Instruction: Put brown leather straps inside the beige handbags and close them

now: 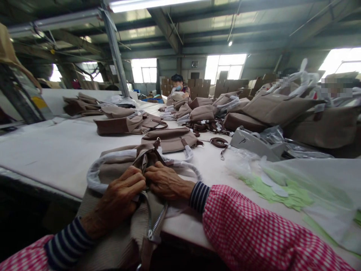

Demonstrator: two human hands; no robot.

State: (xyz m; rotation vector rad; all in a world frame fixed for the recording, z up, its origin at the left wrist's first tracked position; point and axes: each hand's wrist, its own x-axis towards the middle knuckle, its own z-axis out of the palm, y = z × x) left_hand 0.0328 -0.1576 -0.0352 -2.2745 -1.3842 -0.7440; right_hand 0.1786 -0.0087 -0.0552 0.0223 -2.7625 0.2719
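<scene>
A taupe fabric handbag (118,229) lies over the near edge of the white table (56,150), its handles wrapped in clear plastic (94,175) and its zipper (156,226) hanging open toward me. My left hand (120,197) and my right hand (166,182) meet at the middle of the bag's top. Both have their fingers curled and pinching the bunched fabric by the zipper opening. What lies under the fingertips is hidden.
More taupe bags (169,139) lie along the table, with a big pile (282,109) at the right. A grey tape dispenser (254,143), loose brown straps (220,142) and a plastic bag of green paper pieces (284,192) sit to my right. Another person (178,84) works at the far end.
</scene>
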